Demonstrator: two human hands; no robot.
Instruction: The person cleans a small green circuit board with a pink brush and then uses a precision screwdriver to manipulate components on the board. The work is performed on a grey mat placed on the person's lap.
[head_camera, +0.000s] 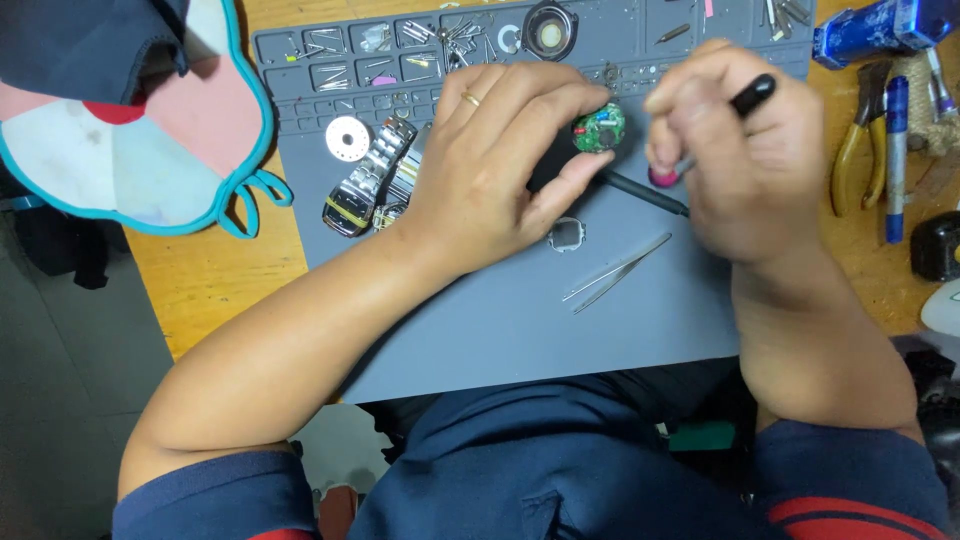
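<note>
While the left hand (495, 165) pinches the small round watch movement (599, 128) between thumb and fingertips just above the grey mat (500, 320), the right hand (745, 160) is closed around a black-handled tool (752, 95) (its tip is blurred). Judgement: hold the movement by its rim only, brace both wrists on the bench (210, 290), and work lightly. Tweezers (615, 272) and metal watch bracelet (370, 185) lie nearby.
</note>
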